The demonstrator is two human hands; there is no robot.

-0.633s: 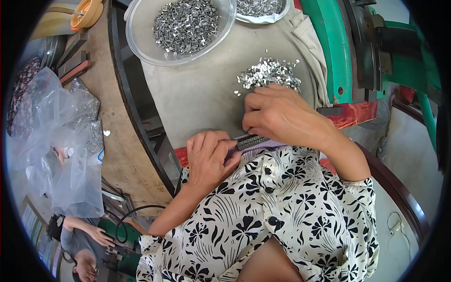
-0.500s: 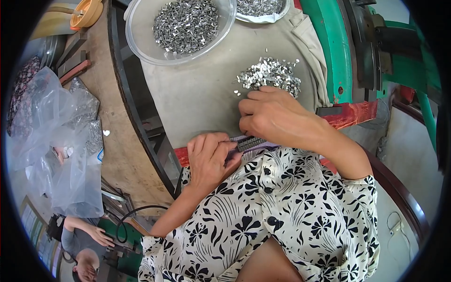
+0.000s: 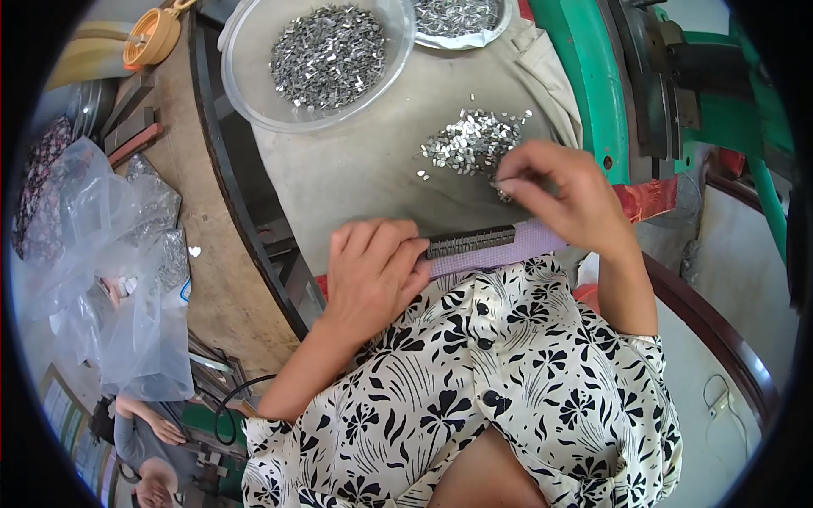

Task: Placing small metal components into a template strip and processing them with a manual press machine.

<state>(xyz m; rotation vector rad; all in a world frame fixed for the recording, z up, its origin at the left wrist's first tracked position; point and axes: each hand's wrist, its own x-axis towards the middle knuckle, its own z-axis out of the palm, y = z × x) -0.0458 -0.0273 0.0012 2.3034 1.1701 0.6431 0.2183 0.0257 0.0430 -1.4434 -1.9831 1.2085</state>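
My left hand (image 3: 373, 275) is closed on the left end of a dark slotted metal bar (image 3: 474, 242), thumb and fingers pressed against it. The bar lies along a strip of purple woven cloth (image 3: 529, 240) at the table's near edge, against my shirt. Above the bar's right end, my right hand (image 3: 572, 196) has thumb and fingers pinched together, with a few small metal pieces (image 3: 501, 194) at the tips. Just beyond its fingertips lies a loose pile of small flat silvery pieces (image 3: 461, 144) on the grey cloth (image 3: 356, 182).
A clear plastic bowl (image 3: 240, 103) of small grey metal bits stands far left, a white-lined dish (image 3: 457, 42) of shiny pieces beside it. A green machine (image 3: 584, 93) borders the right. Plastic bags (image 3: 127, 313) lie on the wooden table (image 3: 224, 279); another person (image 3: 152, 432) sits lower left.
My right hand has drawn back from the pile, moving right and nearer to me, and uncovers the slotted bar and purple cloth. My left hand has shifted slightly left and stays on the bar.
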